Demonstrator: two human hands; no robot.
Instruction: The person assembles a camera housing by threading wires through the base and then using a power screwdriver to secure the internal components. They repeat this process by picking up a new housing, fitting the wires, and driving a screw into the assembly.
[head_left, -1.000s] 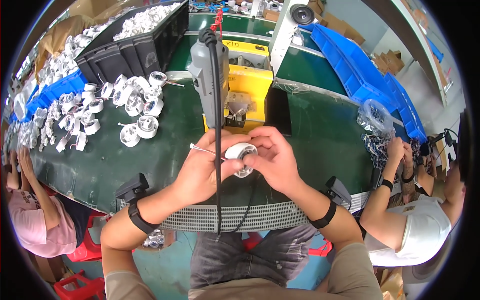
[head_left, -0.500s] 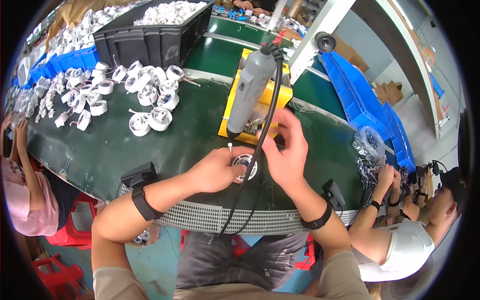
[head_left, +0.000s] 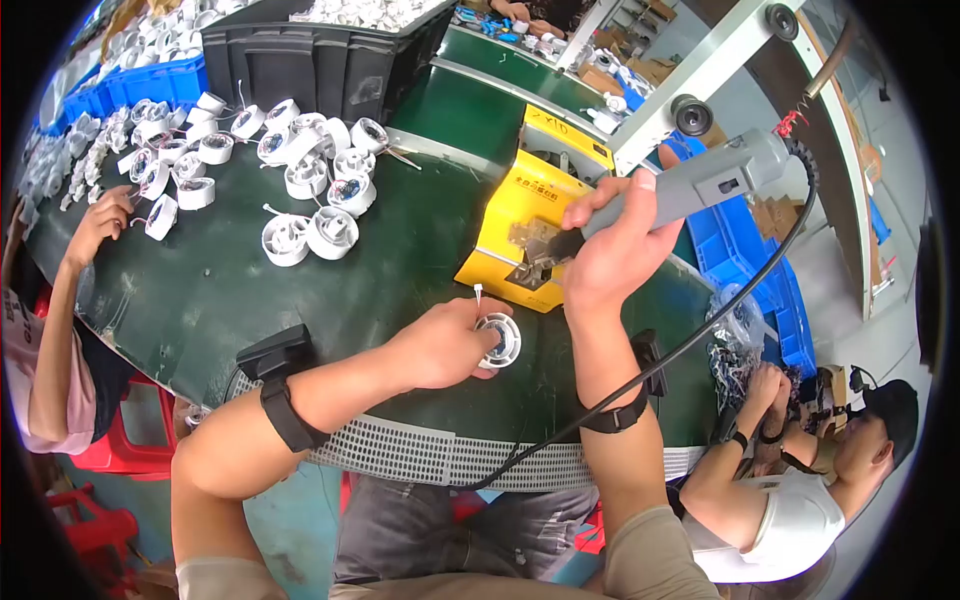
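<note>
My left hand [head_left: 448,342] presses a small round white plastic part [head_left: 499,340] down on the green table mat [head_left: 300,290], fingers curled around its left side. A thin white wire sticks up from the part. My right hand [head_left: 618,252] is raised above and to the right of it, gripping a grey electric screwdriver [head_left: 700,185] around its lower body. The tool tilts with its dark tip down toward the left, hovering above the white part. A black cable [head_left: 690,345] runs from the tool's top end down past my right forearm.
A yellow box-shaped machine [head_left: 520,215] stands just behind the hands. Several white round parts [head_left: 310,200] lie at the left, with a black crate [head_left: 310,55] behind them. Blue bins [head_left: 740,260] sit at right. Another person's hand [head_left: 105,215] works at left; a further person [head_left: 800,470] sits lower right.
My right hand has taken hold of the hanging screwdriver and swung it up and right, tip pointing down-left. My left hand still holds the white part on the mat.
</note>
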